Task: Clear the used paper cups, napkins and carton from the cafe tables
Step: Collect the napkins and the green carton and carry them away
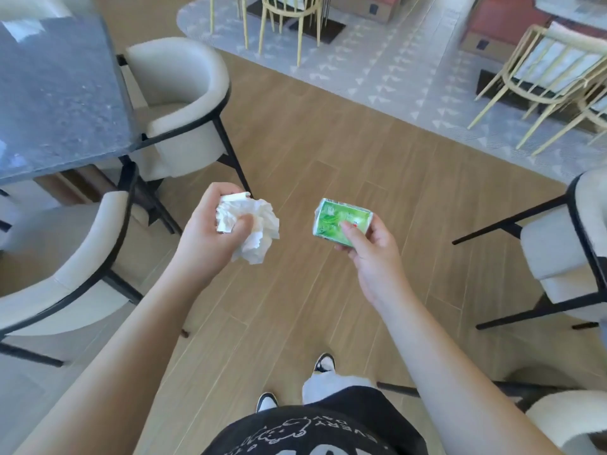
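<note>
**A:** Both arms out over the wooden floor [295,152] here. What's the left hand [210,238] got?

**B:** A wad of crumpled white napkins [253,224], fingers curled tight around it, thumb pressed across the front. Paper spills out to the right of the fist and hangs below it.

**A:** And the right hand [371,254]?

**B:** Pinching a small green carton [338,221], thumb on the printed face, fingers behind. The carton lies on its side, tilted, its far end poking out past the fingertips. The two hands are near each other but apart, the carton right of the napkins.

**A:** Where's the table?

**B:** Far left, a dark speckled table [59,93], with something white and blurred near its far corner; can't tell what. Cream armchairs [184,103] with black frames sit around it, one at its right edge and one nearer on the left.

**A:** More seating on the right?

**B:** Another cream chair at the right edge, and pale wooden chairs [545,70] on a grey patterned rug [377,70] in the distance.
</note>
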Action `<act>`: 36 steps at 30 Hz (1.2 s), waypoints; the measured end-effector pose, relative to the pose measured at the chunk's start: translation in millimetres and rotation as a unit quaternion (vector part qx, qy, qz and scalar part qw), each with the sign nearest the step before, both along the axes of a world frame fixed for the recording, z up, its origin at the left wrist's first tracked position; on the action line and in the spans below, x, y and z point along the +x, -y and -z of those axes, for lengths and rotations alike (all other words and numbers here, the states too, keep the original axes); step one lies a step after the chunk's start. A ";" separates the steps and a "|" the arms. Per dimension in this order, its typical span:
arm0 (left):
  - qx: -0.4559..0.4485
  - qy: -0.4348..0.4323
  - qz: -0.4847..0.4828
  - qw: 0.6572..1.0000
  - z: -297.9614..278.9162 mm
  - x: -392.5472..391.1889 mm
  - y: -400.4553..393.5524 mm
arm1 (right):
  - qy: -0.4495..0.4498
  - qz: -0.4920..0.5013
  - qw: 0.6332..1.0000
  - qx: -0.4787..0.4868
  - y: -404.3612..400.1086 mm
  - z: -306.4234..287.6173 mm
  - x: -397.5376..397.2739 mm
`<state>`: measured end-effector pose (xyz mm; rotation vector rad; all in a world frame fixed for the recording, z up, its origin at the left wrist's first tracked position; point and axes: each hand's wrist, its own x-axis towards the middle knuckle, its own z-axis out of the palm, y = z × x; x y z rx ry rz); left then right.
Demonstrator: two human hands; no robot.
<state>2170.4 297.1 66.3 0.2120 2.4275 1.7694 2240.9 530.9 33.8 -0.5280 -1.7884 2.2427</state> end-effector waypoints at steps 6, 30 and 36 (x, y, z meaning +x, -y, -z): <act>-0.004 -0.004 -0.027 1.000 13.1 -92.3 -64.8 | 0.001 0.008 1.000 0.010 -75.8 17.1 -101.3; 0.080 0.023 -0.067 0.994 23.6 -490.1 -157.1 | -0.020 -0.070 0.996 -0.056 -187.5 13.5 -549.6; 0.066 0.007 -0.068 0.995 6.4 -611.5 -144.6 | -0.017 -0.075 0.995 -0.062 -173.1 2.1 -665.0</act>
